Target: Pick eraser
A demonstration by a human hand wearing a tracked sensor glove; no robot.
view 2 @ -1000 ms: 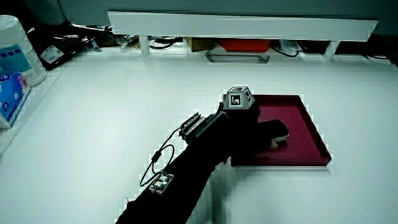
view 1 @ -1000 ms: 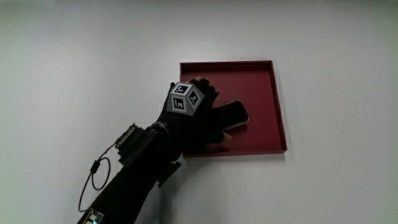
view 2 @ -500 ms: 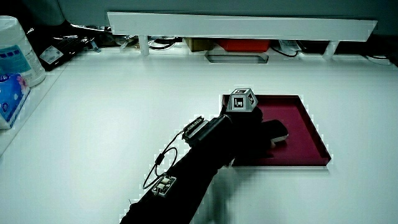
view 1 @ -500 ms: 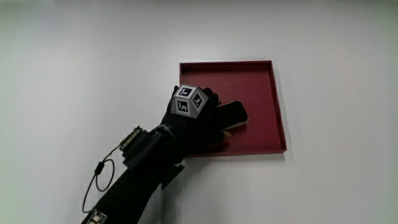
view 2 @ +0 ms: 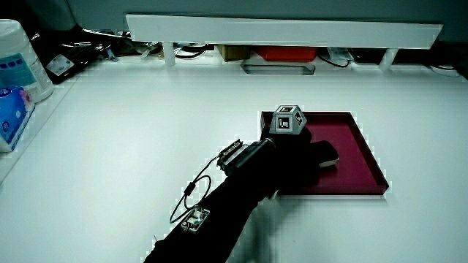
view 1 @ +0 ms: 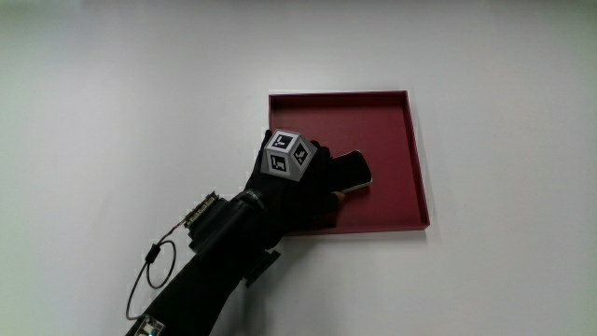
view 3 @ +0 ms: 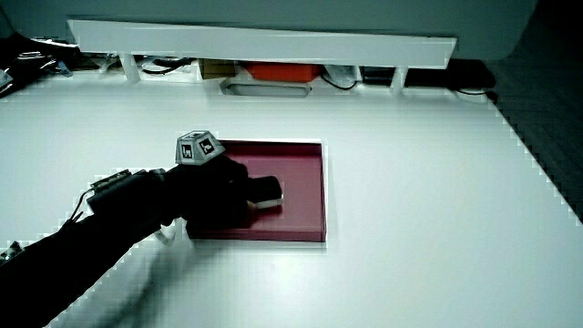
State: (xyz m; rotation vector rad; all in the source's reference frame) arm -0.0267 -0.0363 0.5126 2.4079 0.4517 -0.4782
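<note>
A black eraser [view 1: 353, 172] with a pale edge lies in a shallow dark red tray [view 1: 373, 112]; both side views show the eraser [view 2: 327, 153] [view 3: 266, 192] too. The gloved hand [view 1: 308, 182] reaches into the tray from the rim nearest the person. It rests over the eraser's near end, and the fingers close around that end. The patterned cube [view 1: 287, 155] sits on the back of the hand. About half of the eraser is hidden under the hand. In both side views the hand [view 2: 292, 150] [view 3: 219, 187] lies low on the tray [view 2: 351, 139] [view 3: 291, 159].
A low white partition [view 2: 285, 29] [view 3: 264, 41] runs along the table's edge farthest from the person. A white tub [view 2: 14, 80] with blue print stands at the table's edge. A small board and a wire loop [view 1: 149, 271] are fixed to the forearm.
The hand has slid a little farther over the eraser, and the thumb tip seen beside it earlier is now tucked in. The eraser lies in the same place in the tray.
</note>
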